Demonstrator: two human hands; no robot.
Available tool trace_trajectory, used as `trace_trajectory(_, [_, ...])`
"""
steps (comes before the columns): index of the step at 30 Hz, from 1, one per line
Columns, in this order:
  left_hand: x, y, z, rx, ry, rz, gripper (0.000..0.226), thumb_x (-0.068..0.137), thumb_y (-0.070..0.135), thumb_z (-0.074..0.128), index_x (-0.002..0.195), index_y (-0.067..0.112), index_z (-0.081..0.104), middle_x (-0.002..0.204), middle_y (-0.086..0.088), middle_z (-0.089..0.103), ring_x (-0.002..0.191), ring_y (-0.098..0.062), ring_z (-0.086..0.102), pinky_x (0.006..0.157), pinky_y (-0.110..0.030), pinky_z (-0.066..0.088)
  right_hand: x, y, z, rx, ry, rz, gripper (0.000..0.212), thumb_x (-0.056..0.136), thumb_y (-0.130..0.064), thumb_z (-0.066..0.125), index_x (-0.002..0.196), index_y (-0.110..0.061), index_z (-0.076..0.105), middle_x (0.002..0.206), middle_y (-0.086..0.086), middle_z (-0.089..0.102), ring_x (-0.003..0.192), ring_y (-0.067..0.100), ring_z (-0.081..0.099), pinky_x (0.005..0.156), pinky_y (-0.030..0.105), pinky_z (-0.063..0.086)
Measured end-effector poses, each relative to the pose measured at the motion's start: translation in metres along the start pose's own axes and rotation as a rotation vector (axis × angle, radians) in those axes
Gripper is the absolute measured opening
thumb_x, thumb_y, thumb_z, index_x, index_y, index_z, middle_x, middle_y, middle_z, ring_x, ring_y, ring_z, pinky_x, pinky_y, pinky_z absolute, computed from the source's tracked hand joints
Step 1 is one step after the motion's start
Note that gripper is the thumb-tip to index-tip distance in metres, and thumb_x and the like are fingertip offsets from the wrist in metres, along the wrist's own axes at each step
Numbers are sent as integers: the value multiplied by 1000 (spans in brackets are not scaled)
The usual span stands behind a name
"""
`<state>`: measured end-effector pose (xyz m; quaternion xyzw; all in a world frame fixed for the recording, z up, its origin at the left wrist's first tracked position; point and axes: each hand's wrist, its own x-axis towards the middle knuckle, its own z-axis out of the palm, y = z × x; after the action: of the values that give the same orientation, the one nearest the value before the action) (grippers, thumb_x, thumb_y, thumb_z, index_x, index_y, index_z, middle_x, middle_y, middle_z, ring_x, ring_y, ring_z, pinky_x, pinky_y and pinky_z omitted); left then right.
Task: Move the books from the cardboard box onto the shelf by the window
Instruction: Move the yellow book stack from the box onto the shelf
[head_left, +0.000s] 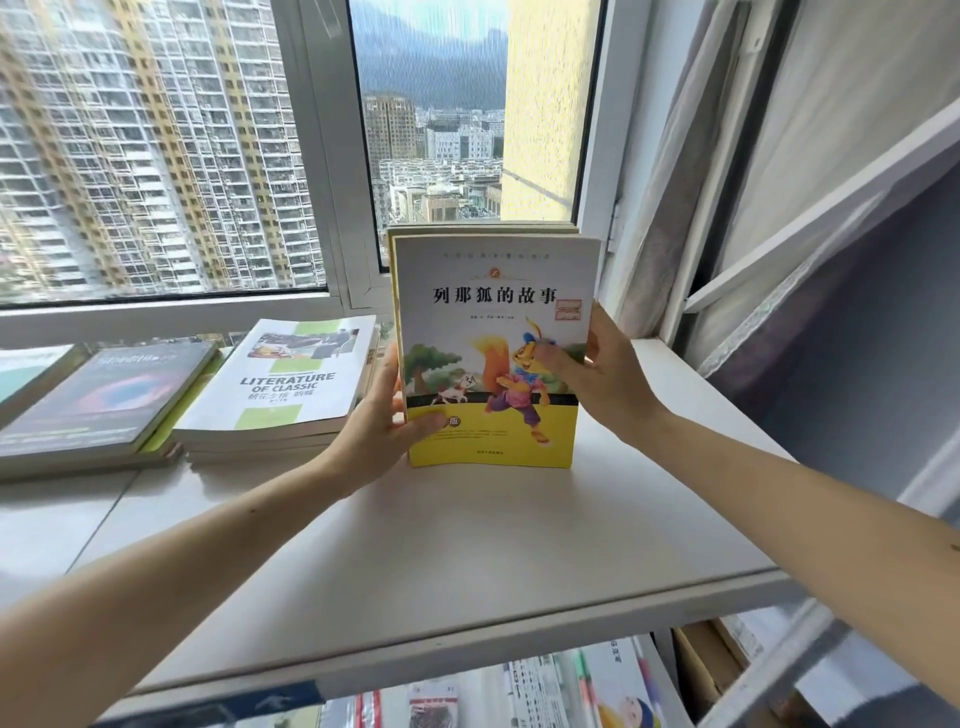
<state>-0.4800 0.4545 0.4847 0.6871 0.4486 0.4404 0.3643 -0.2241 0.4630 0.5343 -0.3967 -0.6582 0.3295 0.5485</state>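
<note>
A small stack of books stands upright on the white shelf by the window, its front cover white and yellow with a cartoon fox. My left hand grips the stack's lower left edge, thumb across the yellow band. My right hand holds the right edge, thumb pressed on the cover picture. The stack's bottom edge is at or just above the shelf surface. At least one more book shows behind the front one. The cardboard box is partly seen at the bottom right, under the shelf.
Left of the held stack lies a pile topped by a white and green "Literature of Classic" book. Further left lie a dark-covered book and another pile. Grey curtains hang at the right. More books stand below the shelf.
</note>
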Motion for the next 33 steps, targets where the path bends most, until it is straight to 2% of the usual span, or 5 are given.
trace_trajectory(11, [12,15,0,-101,-4,-55,87,88,1,65,153,31,15,130,0,60,107,-18,69,82,-28,58,23,1,-2,13,-35,85,50,85,-3,71,130,-13,51,110,0,68,95,9,68,73,22,59])
trace_trajectory(17, [28,33,0,104,66,-222,52,88,14,68,135,21,48,109,-4,68,83,-10,68,61,-21,57,62,16,-2,-21,-82,378,40,83,-12,76,118,-8,59,96,5,70,82,18,70,64,28,57])
trace_trajectory(22, [42,37,3,110,82,-443,27,87,17,69,113,14,63,93,-4,70,81,-21,70,69,-39,62,88,39,7,-9,-127,623,16,81,-10,77,88,-14,63,78,4,69,51,8,66,46,21,53])
trace_trajectory(29, [53,37,4,304,132,-595,14,86,21,67,96,12,64,77,-1,62,65,-13,58,50,-22,45,105,65,25,17,-218,811,31,77,-6,79,104,-1,65,90,16,71,71,26,67,70,40,58])
trace_trajectory(33, [58,39,5,381,181,-599,24,90,18,58,108,5,64,94,-7,63,87,-25,61,65,-25,43,113,69,35,36,-213,837,29,75,-6,81,100,0,67,91,18,71,72,27,67,76,45,58])
